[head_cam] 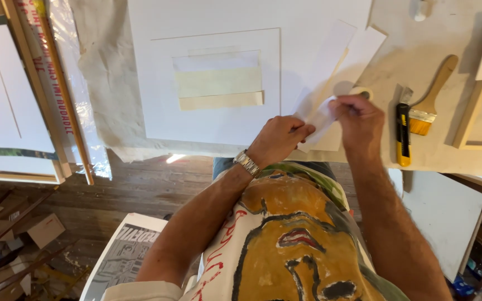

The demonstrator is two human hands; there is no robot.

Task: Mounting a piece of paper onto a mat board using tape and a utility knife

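Left hand (279, 139) and right hand (358, 120) each hold a closed grip on one white tape strip (320, 118), which spans between the two grips, just right of the white mat board (213, 111) on the desk (419, 150). A tape roll (364, 92) sits touching the right hand. Utility knife (401, 134) and paintbrush (428, 103) lie further right of the board.

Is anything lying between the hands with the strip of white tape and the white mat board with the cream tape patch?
Nothing visible does. The left hand and right hand pinch the strip of white tape just off the right edge of the white mat board; only loose white paper strips lie beside it, farther up the table.
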